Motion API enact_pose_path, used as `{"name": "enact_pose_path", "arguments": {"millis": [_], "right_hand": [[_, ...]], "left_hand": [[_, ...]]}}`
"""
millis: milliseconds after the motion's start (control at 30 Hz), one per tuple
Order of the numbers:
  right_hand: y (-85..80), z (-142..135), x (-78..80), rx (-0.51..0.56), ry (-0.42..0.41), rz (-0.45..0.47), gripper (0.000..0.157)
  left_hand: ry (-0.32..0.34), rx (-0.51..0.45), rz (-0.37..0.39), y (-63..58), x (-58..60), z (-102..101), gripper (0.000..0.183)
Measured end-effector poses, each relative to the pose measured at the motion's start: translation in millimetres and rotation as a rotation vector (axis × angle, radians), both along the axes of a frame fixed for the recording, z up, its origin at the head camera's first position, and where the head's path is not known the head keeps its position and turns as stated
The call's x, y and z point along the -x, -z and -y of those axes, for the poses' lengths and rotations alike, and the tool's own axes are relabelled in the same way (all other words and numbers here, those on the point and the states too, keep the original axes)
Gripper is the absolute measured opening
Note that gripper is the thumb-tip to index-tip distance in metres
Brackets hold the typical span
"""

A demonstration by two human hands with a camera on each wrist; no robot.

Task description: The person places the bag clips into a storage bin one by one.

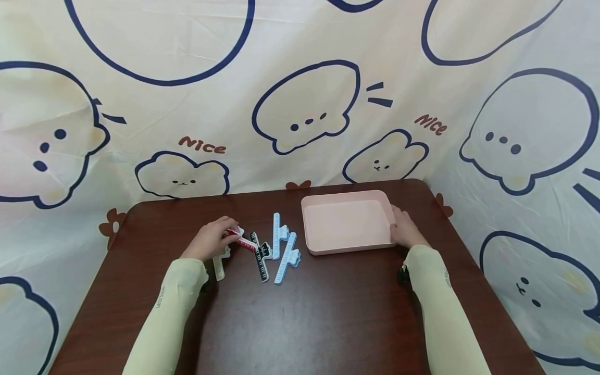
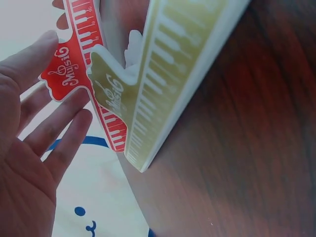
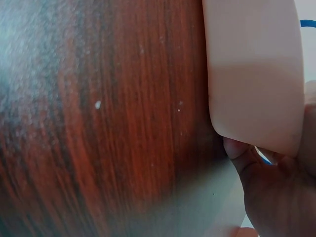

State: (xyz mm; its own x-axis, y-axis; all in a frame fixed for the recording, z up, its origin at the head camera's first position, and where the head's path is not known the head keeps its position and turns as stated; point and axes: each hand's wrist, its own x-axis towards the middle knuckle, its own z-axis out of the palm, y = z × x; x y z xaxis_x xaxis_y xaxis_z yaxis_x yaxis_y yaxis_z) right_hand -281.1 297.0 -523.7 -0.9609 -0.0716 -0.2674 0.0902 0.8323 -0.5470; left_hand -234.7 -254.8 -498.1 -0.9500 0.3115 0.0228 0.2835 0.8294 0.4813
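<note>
My left hand (image 1: 213, 238) pinches a red music clip (image 2: 66, 69) printed with piano keys, thumb on its tab and fingers behind. In the head view the red clip (image 1: 246, 243) slants toward a black clip (image 1: 260, 260), its end overlapping it. A gold clip (image 2: 173, 54) lies close by, partly under the left hand in the head view. Two light blue clips (image 1: 276, 237) lie right of the black one. My right hand (image 1: 407, 228) grips the right end of a shallow pink tray (image 1: 349, 221), thumb low against its outer wall (image 3: 256, 98).
The dark wooden table (image 1: 300, 317) has rounded back corners. Behind and beside it hangs a pale cloth (image 1: 300, 31) with blue-outlined cartoon figures. The tray stands near the back edge, right of the clips.
</note>
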Motion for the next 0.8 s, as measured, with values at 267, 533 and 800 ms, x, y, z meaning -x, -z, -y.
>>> {"name": "enact_pose_path", "arguments": {"millis": [267,533,800], "right_hand": [[0.4,-0.2,2.6,0.001,0.030,0.030,0.068],[2.5,0.2,4.9,0.000,0.034,0.024,0.068],[2.9,-0.2,4.3,0.005,0.032,0.023,0.067]], "left_hand": [[-0.004,-0.046,-0.023,-2.7,0.9,0.7,0.011],[-0.096,-0.127,-0.024,-8.5,1.8,-0.7,0.013],[-0.158,-0.213,-0.064,-12.3,1.3,-6.1,0.016]]}}
